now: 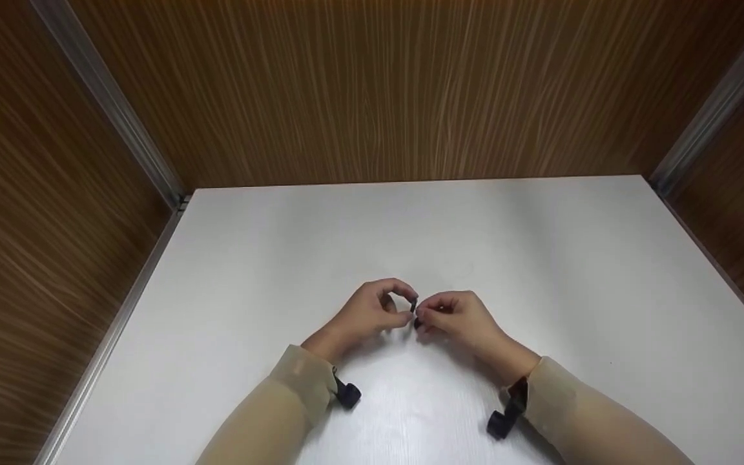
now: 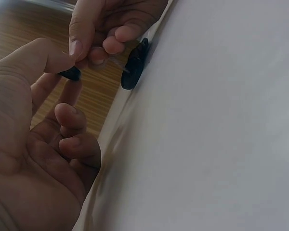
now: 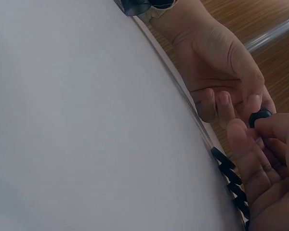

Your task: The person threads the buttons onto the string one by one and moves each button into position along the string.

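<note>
At the middle of the white table point(image 1: 540, 258) my two hands meet fingertip to fingertip. My left hand point(image 1: 403, 309) pinches a small black piece point(image 1: 414, 305) between thumb and forefinger; the left wrist view shows that piece point(image 2: 70, 73) under the thumb. My right hand point(image 1: 426, 314) pinches the same spot from the other side, its fingers curled. A black toothed part point(image 3: 229, 173) lies on the table under the right hand, and it appears in the left wrist view as a dark curved shape point(image 2: 134, 65). Whether the two black bits are joined is hidden by the fingers.
Brown wood-grain walls point(image 1: 372, 90) close the table in at the back and both sides, with metal strips point(image 1: 113, 123) in the corners. Black wrist-camera mounts point(image 1: 347, 393) sit at both beige sleeves. Bare white tabletop point(image 1: 281, 258) surrounds the hands.
</note>
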